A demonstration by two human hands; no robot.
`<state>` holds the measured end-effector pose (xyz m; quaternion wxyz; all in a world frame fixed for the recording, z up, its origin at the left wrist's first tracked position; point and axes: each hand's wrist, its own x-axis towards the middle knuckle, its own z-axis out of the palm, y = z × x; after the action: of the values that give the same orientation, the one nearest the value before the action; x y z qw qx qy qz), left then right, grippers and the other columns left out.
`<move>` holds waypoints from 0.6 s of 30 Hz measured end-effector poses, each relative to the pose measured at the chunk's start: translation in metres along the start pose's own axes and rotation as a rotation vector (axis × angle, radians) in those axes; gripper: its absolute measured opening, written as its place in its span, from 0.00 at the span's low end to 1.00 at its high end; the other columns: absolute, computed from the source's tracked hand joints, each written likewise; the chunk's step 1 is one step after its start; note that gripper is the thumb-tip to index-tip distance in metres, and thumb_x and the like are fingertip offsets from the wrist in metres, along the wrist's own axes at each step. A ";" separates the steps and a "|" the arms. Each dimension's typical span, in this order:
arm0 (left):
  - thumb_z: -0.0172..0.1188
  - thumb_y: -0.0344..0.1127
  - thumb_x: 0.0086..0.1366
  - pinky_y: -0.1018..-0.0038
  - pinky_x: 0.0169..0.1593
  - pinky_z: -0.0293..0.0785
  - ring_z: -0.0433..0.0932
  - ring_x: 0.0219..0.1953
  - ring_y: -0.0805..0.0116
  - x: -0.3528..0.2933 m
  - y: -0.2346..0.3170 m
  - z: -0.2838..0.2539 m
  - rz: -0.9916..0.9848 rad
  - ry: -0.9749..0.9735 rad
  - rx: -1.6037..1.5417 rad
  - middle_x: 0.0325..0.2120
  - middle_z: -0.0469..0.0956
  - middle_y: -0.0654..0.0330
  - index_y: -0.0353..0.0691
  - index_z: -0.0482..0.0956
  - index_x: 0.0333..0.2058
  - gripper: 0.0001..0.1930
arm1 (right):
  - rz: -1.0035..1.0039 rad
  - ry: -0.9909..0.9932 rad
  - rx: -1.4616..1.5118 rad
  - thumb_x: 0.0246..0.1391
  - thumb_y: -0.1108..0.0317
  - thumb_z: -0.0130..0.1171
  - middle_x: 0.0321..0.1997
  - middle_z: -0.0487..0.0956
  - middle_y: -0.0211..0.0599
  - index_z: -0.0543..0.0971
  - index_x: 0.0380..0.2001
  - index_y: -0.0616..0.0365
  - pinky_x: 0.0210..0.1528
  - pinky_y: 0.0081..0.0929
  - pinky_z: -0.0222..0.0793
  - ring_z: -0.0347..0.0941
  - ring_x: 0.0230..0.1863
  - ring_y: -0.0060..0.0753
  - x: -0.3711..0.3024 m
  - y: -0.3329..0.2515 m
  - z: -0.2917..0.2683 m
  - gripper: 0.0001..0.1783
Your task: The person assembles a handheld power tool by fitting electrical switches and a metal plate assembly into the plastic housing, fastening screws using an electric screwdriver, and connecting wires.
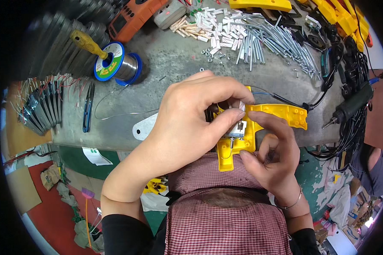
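Just past my lap, at the near edge of the workbench, is an open yellow plastic tool housing half [226,163], its handle stretching right. A boxy metal-and-white part [237,129] with a thin metal rod sits in it. My left hand [195,110] is closed over it from the left, thumb and index finger pinching the part's white upper end; the other fingers are hidden. My right hand [281,153] grips the housing from the right, index fingertip by the part and thumb at the lower edge. A black cable [297,103] with thin wires runs to the housing.
A solder spool [130,68] holds a yellow-handled screwdriver [87,42]; tweezers [88,107] lie nearby. Behind are an orange meter [134,17], small white blocks [225,32] and long screws [281,40]. Right stand a dark electric screwdriver [353,104] and bundled black cords [357,76].
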<state>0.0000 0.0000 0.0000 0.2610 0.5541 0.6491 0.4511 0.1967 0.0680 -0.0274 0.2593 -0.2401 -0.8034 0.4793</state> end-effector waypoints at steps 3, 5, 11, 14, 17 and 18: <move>0.66 0.25 0.52 0.78 0.40 0.74 0.79 0.34 0.71 -0.001 -0.002 0.000 0.036 0.008 0.005 0.32 0.81 0.60 0.35 0.83 0.36 0.10 | 0.035 -0.029 -0.106 0.43 0.68 0.72 0.55 0.76 0.41 0.72 0.54 0.56 0.20 0.13 0.65 0.67 0.15 0.16 0.004 -0.001 0.003 0.32; 0.66 0.24 0.52 0.78 0.40 0.74 0.78 0.35 0.73 -0.002 0.000 0.004 0.024 0.028 -0.023 0.31 0.81 0.60 0.34 0.83 0.36 0.10 | 0.050 -0.072 -0.122 0.43 0.69 0.71 0.53 0.77 0.43 0.72 0.52 0.58 0.26 0.18 0.71 0.76 0.24 0.25 0.004 0.001 0.001 0.31; 0.66 0.24 0.52 0.78 0.41 0.73 0.78 0.34 0.74 -0.001 0.003 0.003 -0.022 0.012 -0.005 0.31 0.81 0.60 0.34 0.83 0.36 0.10 | -0.116 -0.012 -0.141 0.43 0.67 0.71 0.49 0.78 0.45 0.73 0.50 0.59 0.41 0.32 0.77 0.78 0.46 0.46 0.007 0.011 0.006 0.29; 0.67 0.25 0.52 0.79 0.40 0.72 0.77 0.33 0.75 -0.001 0.003 0.004 -0.037 0.020 -0.020 0.30 0.80 0.61 0.34 0.83 0.36 0.10 | -0.102 -0.005 -0.111 0.44 0.67 0.71 0.48 0.78 0.45 0.74 0.48 0.59 0.42 0.31 0.77 0.79 0.44 0.46 0.008 0.009 0.007 0.27; 0.67 0.25 0.51 0.80 0.39 0.72 0.76 0.32 0.77 0.000 0.002 0.005 -0.017 0.032 -0.034 0.29 0.80 0.62 0.35 0.83 0.36 0.11 | -0.174 0.031 -0.103 0.44 0.66 0.71 0.47 0.78 0.45 0.74 0.48 0.60 0.43 0.32 0.77 0.79 0.45 0.46 0.009 0.013 0.008 0.26; 0.67 0.25 0.51 0.80 0.39 0.72 0.76 0.32 0.77 0.000 0.001 0.005 -0.017 0.030 -0.033 0.29 0.80 0.62 0.35 0.83 0.36 0.11 | -0.173 0.032 -0.102 0.44 0.66 0.71 0.47 0.78 0.45 0.74 0.48 0.60 0.43 0.32 0.77 0.79 0.45 0.46 0.009 0.013 0.008 0.26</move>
<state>0.0049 0.0012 -0.0013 0.2643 0.5372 0.6502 0.4677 0.1866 0.0740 -0.0406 0.3000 -0.1905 -0.8401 0.4098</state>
